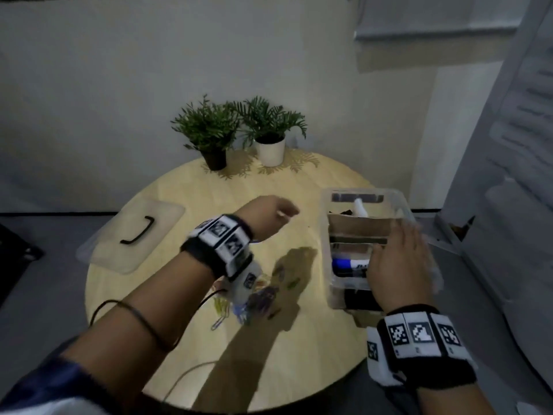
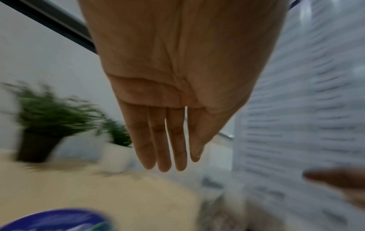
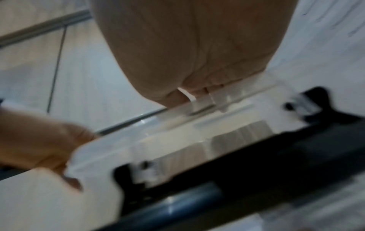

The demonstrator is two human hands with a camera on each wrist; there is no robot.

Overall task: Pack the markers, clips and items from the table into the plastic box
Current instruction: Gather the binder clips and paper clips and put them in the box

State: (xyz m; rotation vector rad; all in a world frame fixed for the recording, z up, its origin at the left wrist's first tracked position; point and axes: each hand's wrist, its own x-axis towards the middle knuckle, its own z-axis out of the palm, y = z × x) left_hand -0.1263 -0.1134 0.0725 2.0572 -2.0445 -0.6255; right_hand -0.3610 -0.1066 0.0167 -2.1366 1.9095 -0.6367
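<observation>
A round pale wooden table [image 1: 185,205] carries the work; on its right side stands the clear plastic box [image 1: 332,211] with cardboard dividers, one corner reaching past the table edge. The right hand [image 1: 399,265] lies over the box's near right part, palm down; in the right wrist view its fingers [image 3: 199,92] bend over the clear rim and the thumb [image 3: 49,148] presses the box's side, so it grips the box [image 3: 122,150]. Inside the box, in a near compartment, lies a blue-and-white marker [image 1: 350,263], half hidden under that hand; a white-capped item [image 1: 360,208] stands in the far compartment beside something dark that is too blurred to name.

The left hand [image 1: 269,217] hovers above the table's middle, left of the box and apart from it; the left wrist view shows its fingers [image 2: 164,140] straight, close together and holding nothing.

A loose heap of coloured paper clips [image 1: 257,298] lies on the table near the front, partly hidden by the left wristband; a single clip [image 1: 218,323] lies just beside it.

The clear flat lid with a black handle [image 1: 131,235] rests on the table's left edge; two small green potted plants, one in a black pot [image 1: 214,158] and one in a white pot [image 1: 270,151], stand at the far edge.
</observation>
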